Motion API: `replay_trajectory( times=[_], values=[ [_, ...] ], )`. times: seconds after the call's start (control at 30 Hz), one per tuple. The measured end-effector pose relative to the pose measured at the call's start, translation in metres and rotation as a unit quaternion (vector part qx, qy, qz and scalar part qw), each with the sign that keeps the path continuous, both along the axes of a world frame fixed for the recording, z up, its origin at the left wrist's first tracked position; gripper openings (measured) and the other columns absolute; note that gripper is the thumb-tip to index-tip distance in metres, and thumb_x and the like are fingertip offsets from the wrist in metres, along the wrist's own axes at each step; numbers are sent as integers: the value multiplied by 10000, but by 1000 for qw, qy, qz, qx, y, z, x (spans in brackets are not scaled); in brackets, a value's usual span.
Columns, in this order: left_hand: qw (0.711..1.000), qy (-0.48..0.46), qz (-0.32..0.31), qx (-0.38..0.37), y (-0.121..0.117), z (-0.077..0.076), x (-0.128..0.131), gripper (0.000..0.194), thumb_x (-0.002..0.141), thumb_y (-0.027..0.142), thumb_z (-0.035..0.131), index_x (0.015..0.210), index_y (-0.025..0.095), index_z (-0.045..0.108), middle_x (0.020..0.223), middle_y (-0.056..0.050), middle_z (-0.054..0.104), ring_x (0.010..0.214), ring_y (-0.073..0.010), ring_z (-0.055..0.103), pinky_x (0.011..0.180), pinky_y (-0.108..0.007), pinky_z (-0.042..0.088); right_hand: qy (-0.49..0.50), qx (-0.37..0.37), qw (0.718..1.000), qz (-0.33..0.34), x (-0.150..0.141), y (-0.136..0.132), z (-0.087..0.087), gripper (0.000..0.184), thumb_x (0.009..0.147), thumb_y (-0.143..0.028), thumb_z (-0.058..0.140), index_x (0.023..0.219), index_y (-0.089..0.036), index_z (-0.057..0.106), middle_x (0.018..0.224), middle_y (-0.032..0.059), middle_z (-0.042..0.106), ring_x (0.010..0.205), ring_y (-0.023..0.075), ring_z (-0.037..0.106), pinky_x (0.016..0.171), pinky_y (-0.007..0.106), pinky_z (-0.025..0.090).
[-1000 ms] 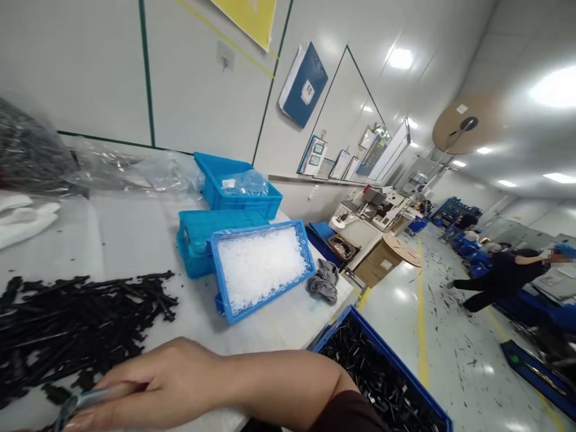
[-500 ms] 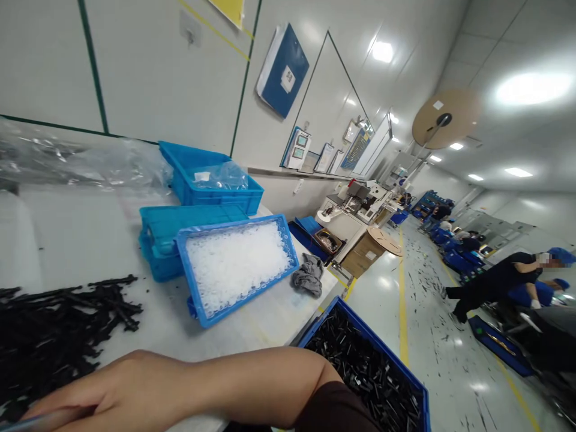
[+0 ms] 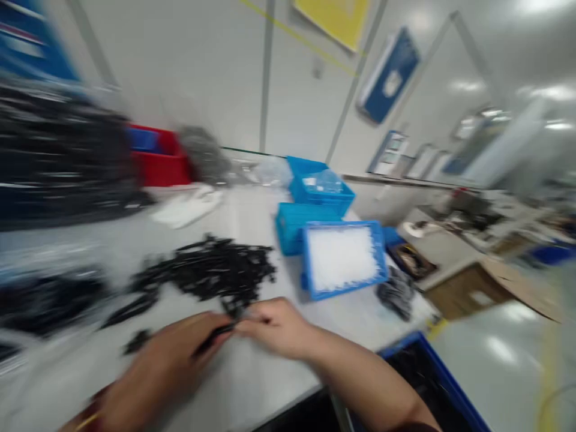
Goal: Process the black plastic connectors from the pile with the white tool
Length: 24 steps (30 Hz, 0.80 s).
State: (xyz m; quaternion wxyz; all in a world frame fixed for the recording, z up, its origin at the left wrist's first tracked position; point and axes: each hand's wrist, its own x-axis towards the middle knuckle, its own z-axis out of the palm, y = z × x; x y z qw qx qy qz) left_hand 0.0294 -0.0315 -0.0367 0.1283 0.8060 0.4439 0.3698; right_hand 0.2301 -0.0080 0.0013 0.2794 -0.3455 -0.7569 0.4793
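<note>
My left hand is closed around a slim black plastic part, which points toward the right. Against its far end, the fingers of my right hand are pinched together. Motion blur hides what lies between those right fingertips. Just beyond both hands, a loose heap of similar black parts is spread on the white tabletop. A blue tray full of small clear-white pieces stands to the right of the heap, tilted on the edge of a teal bin.
A grey rag lies right of the tray. Below the table edge, a blue crate holds black parts. At the back are a blue bin with plastic bags, a red bin and white gloves. Dark bagged stock stands left.
The view has swung left, bringing my left hand and the whole black heap into sight. My right hand, earlier low by the heap, now meets the left at the black part.
</note>
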Motion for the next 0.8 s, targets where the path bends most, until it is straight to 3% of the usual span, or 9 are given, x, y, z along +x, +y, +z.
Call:
replay_trajectory(
  times=[0.1,0.23,0.67,0.8],
  values=[
    [1000,18,7,6,-7,18,2,197,884,294,457,887,179,617,819,-31,662,723,-137,609,686,-226,491,-6,11,1000,-8,-3,5,-1,372,836,-425,467,581,-181,348,558,-52,319,537,84,317,498,202,245],
    [1000,8,1,-24,-2,30,6,211,900,299,446,882,151,595,767,-44,642,700,-130,593,672,-223,483,-13,13,1000,4,-9,9,0,381,831,-410,454,579,-194,269,560,-53,255,526,89,268,490,214,215],
    [999,14,-21,-30,-5,33,3,264,920,320,411,945,130,592,802,-63,630,743,-144,578,704,-239,471,-37,59,998,-8,-7,9,0,397,842,-415,438,580,-199,232,563,-49,226,522,94,249,482,217,201],
    [1000,7,-17,-18,-5,33,3,269,924,308,396,947,133,599,805,-62,630,749,-141,577,700,-231,468,-42,62,997,-20,-6,9,-1,364,837,-450,442,597,-189,362,558,-44,290,523,101,309,483,204,254]
  ],
)
